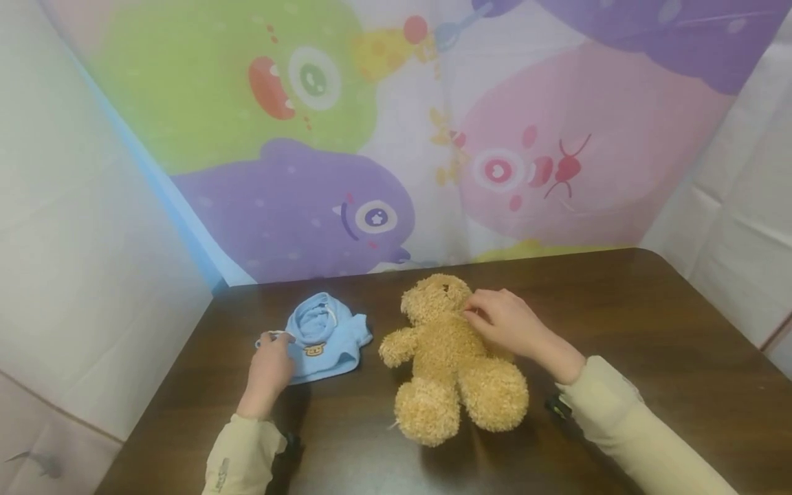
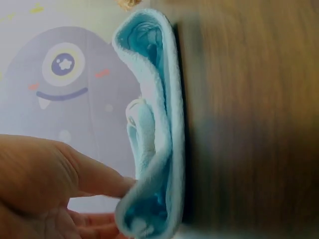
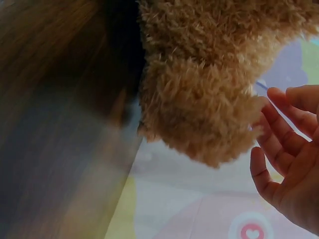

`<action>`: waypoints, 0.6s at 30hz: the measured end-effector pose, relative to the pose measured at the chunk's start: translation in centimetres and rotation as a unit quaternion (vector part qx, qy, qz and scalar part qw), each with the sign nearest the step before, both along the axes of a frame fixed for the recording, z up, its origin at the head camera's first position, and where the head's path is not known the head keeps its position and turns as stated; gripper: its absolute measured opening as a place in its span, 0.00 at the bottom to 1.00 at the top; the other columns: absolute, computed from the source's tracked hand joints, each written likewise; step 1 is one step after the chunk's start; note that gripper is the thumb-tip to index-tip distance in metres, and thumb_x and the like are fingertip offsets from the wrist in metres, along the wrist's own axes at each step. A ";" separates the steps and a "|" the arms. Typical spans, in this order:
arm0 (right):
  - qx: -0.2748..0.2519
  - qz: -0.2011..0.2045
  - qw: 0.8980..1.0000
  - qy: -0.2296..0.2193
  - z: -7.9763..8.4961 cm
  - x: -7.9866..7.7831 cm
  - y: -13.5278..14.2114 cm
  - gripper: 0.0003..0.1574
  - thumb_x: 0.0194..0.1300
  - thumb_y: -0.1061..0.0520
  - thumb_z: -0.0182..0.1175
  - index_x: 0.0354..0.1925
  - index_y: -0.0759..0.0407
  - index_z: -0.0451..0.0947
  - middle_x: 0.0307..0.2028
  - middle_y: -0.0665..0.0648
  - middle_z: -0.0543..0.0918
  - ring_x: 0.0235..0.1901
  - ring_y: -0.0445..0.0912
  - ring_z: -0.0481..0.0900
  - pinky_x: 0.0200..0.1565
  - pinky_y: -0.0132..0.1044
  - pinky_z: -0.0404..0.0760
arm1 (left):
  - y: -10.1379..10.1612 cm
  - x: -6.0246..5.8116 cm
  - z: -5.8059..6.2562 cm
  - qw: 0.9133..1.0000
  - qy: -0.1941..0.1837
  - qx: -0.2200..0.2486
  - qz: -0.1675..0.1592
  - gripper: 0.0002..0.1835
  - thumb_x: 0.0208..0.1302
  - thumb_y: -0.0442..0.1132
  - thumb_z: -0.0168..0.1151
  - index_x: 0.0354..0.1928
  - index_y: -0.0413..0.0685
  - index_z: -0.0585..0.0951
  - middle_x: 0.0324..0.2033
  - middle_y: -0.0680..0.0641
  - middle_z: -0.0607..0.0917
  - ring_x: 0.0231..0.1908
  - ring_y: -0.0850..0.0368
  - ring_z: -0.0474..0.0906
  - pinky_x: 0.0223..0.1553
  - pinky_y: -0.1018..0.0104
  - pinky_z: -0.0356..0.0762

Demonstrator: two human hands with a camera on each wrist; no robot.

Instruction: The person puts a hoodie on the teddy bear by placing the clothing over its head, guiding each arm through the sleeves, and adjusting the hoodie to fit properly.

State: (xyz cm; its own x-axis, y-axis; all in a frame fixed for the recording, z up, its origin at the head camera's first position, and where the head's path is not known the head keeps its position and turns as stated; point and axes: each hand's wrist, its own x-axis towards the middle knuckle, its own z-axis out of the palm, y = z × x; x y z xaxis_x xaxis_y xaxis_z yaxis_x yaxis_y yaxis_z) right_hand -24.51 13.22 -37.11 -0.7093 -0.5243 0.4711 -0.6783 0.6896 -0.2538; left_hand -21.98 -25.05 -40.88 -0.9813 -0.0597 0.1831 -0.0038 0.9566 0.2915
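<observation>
A small light blue doll hoodie (image 1: 328, 354) with a bear emblem lies on the table, its hem opening toward me. My left hand (image 1: 272, 364) pinches its left edge; in the left wrist view the thumb (image 2: 107, 181) presses on the corner of the hem (image 2: 149, 199). To the right, a tan plush teddy bear (image 1: 447, 344) lies on its back, feet toward me. Beside the bear's head and shoulder is my right hand (image 1: 510, 323), fingers loosely bent. The right wrist view shows those fingers (image 3: 284, 134) right at the edge of the shaggy fur (image 3: 204, 109), with nothing gripped.
The dark wooden table (image 1: 650, 330) extends on both sides of the bear. Behind it hangs a backdrop (image 1: 421, 172) with cartoon monsters. White panels stand at the left (image 1: 93, 206) and at the right (image 1: 742, 192).
</observation>
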 end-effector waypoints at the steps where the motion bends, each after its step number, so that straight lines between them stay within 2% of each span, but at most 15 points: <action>1: 0.000 0.003 1.000 -0.003 0.1 0.0 -0.2 0.07 0.56 0.54 0.53 0.32 0.51 0.77 0.27 0.43 0.76 0.24 0.37 0.72 0.38 0.41 0.70 | 0.1 0.0 0.1 1.000 -0.008 -0.001 -0.009 0.16 0.46 0.31 0.53 0.41 0.33 0.73 0.42 0.28 0.65 0.32 0.38 0.71 0.32 0.47 0.68; 5: 0.013 0.017 1.000 -0.011 0.2 -0.1 -1.2 0.07 0.57 0.53 0.52 0.33 0.51 0.77 0.29 0.44 0.77 0.27 0.37 0.73 0.39 0.40 0.70 | 0.4 0.3 0.1 0.996 -0.070 0.004 -0.047 0.28 0.41 0.44 0.65 0.43 0.33 0.71 0.45 0.27 0.61 0.38 0.37 0.69 0.37 0.47 0.68; 7: 0.018 0.023 0.999 -0.018 0.3 -0.1 -1.6 0.08 0.57 0.53 0.52 0.33 0.51 0.77 0.30 0.44 0.78 0.28 0.37 0.73 0.39 0.39 0.70 | 0.5 0.4 -0.1 0.994 -0.089 0.001 -0.066 0.32 0.36 0.44 0.69 0.44 0.33 0.70 0.44 0.27 0.60 0.38 0.37 0.68 0.38 0.47 0.68; 10: 0.021 0.026 0.999 -0.026 0.4 0.1 -2.3 0.08 0.57 0.52 0.52 0.34 0.50 0.77 0.32 0.45 0.78 0.31 0.38 0.74 0.40 0.38 0.70 | 0.4 0.5 -0.3 0.993 -0.085 -0.007 -0.082 0.29 0.35 0.36 0.69 0.43 0.34 0.70 0.41 0.30 0.60 0.35 0.41 0.68 0.37 0.51 0.69; 13: 0.025 0.035 0.999 -0.025 0.4 0.0 -2.9 0.09 0.57 0.51 0.52 0.36 0.50 0.76 0.33 0.45 0.78 0.35 0.39 0.74 0.42 0.37 0.70 | 0.5 0.4 -0.2 0.994 -0.072 -0.006 -0.082 0.24 0.37 0.29 0.63 0.42 0.34 0.71 0.40 0.31 0.62 0.31 0.43 0.70 0.33 0.53 0.71; 18: 0.040 0.060 0.997 -0.017 0.4 -0.2 -3.8 0.12 0.57 0.51 0.52 0.40 0.51 0.74 0.33 0.45 0.77 0.35 0.38 0.74 0.40 0.35 0.71 | 0.7 0.1 0.4 0.996 -0.043 -0.003 -0.080 0.15 0.42 0.27 0.55 0.38 0.36 0.76 0.37 0.35 0.71 0.33 0.43 0.70 0.34 0.50 0.68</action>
State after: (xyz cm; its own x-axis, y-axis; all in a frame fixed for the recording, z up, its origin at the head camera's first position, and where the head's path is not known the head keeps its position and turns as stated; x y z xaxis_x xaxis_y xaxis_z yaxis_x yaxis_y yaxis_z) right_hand -24.69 9.42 -36.71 -0.6548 -0.6412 0.4001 -0.7485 0.6237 -0.2254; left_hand -21.89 -24.35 -40.45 -0.9903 0.0993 0.0971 0.1237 0.9484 0.2918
